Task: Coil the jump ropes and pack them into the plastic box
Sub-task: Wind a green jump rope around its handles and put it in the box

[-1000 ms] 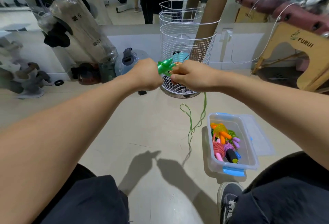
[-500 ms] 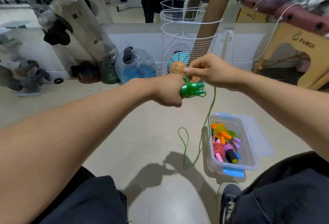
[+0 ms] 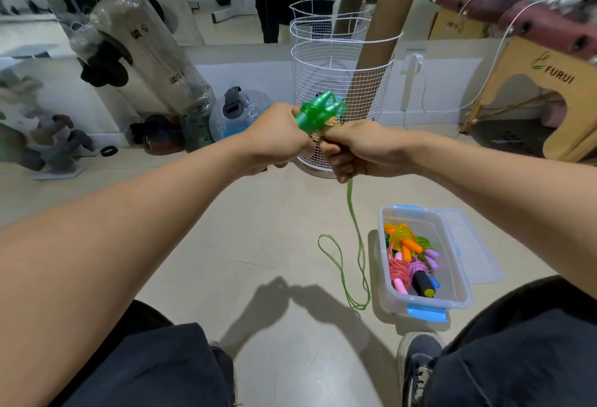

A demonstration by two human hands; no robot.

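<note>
My left hand (image 3: 274, 140) grips the green jump rope handles (image 3: 318, 112), which stick up and to the right out of my fist. Close beside it, my right hand (image 3: 355, 149) grips the green cord just below the handles. The green cord (image 3: 355, 232) hangs from my right fist down to the floor and ends in loose loops left of the plastic box (image 3: 452, 301). That clear box with blue clips stands on the floor at the lower right. Inside it lie several coiled ropes (image 3: 410, 258) in orange, yellow, pink, purple and green.
A white wire basket (image 3: 342, 60) with cardboard tubes (image 3: 378, 47) stands straight ahead against the mirror wall. The clear lid (image 3: 475, 245) lies to the right of the box. A wooden stool (image 3: 549, 93) is at the far right, bagged gear (image 3: 151, 60) at the left. My knees and one shoe (image 3: 416, 364) frame the bottom.
My left hand rose and turned the handles upward. My right hand dropped from above the handles to beside them, carrying the cord round. The floor loops shifted toward the box.
</note>
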